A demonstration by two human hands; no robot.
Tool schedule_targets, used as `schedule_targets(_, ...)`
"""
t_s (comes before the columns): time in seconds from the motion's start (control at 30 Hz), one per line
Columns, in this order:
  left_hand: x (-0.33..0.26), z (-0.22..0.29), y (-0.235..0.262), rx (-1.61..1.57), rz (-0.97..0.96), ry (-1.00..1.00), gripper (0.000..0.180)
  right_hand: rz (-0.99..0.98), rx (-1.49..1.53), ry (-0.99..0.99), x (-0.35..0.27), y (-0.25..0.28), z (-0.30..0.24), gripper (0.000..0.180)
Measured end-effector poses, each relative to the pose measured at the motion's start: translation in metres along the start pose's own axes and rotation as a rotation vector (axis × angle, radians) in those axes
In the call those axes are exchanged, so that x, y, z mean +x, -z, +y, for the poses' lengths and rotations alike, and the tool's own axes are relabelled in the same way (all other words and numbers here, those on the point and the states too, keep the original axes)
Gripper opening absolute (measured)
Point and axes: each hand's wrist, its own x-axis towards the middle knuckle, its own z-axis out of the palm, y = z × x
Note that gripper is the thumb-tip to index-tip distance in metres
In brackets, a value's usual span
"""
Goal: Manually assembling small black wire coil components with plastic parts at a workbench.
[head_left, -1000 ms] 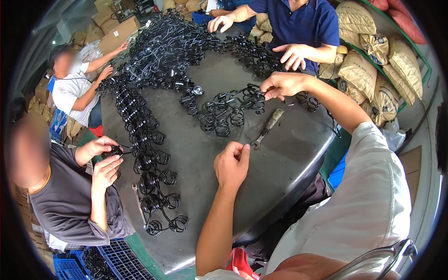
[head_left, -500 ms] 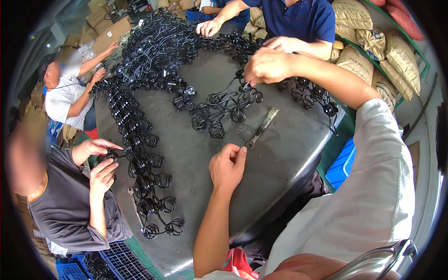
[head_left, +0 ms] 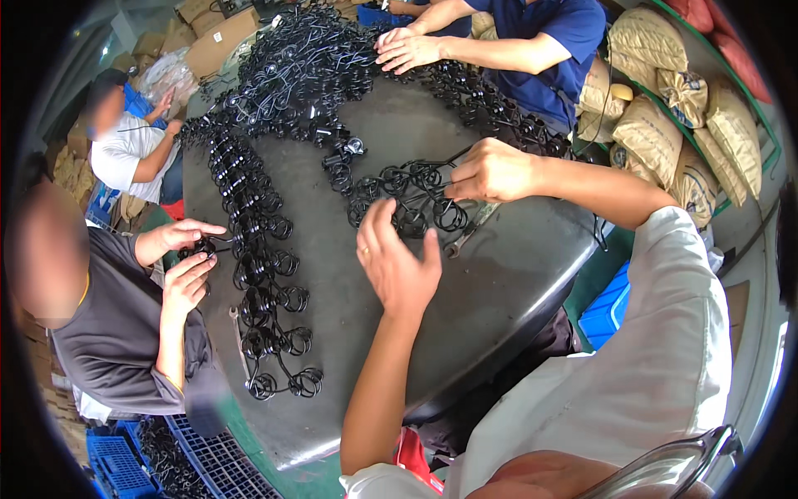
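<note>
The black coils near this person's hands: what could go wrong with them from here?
The black coils bunch together at the right hand, so they might hook one another if pulled. The wrench lies close beside them and could get knocked. The left hand is bare, with fingertips close to the coils, so a wire might scrape it.

Glossy coiled parts (head_left: 407,177), probably metal; smooth grey tabletop (head_left: 490,303); matt cloth sleeve (head_left: 677,283)
</note>
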Motion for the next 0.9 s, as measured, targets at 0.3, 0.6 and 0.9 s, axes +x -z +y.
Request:
schedule_targets(0.3,0.067,-0.001,-0.027,0.363,-0.571,-0.006,0.075,-0.019,0.002,-0.057,-0.029,-0.005,0.020,0.015)
schedule_targets(0.6,0.060,-0.001,-0.047,0.419,-0.432,-0.036,0.066,-0.082,0.355,-0.247,-0.035,0.003,0.031,0.015)
schedule_targets(0.9,0.067,-0.003,-0.051,0.396,-0.532,0.071,0.059,-0.156,0.690,-0.401,-0.053,-0.022,0.021,0.025)
